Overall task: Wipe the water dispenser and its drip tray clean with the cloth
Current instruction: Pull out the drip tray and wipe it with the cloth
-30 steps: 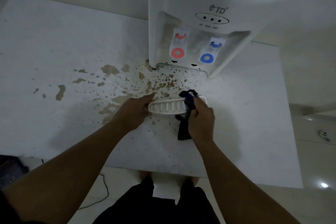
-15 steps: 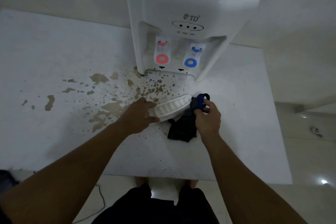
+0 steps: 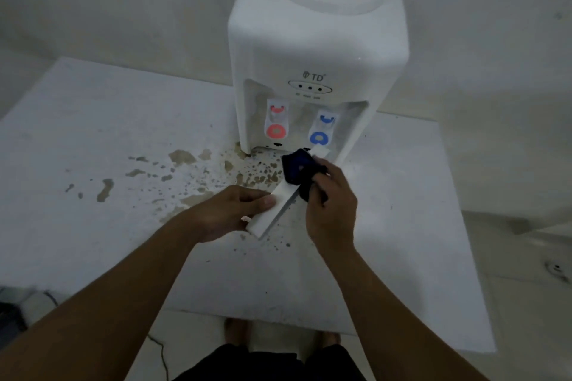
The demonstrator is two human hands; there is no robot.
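The left hand (image 3: pixel 227 213) grips the drip tray (image 3: pixel 280 206), tilted above the bench (image 3: pixel 93 133); the right hand (image 3: pixel 332 204) clutches the dark cloth (image 3: pixel 298 168), hiding the tray's middle before the dispenser (image 3: pixel 315 49).

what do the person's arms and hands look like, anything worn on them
Both forearms are bare up to the frame edge: no sleeves, watch, bracelet or gloves. The left hand and right hand show no rings that I can make out. Fingernails look short.
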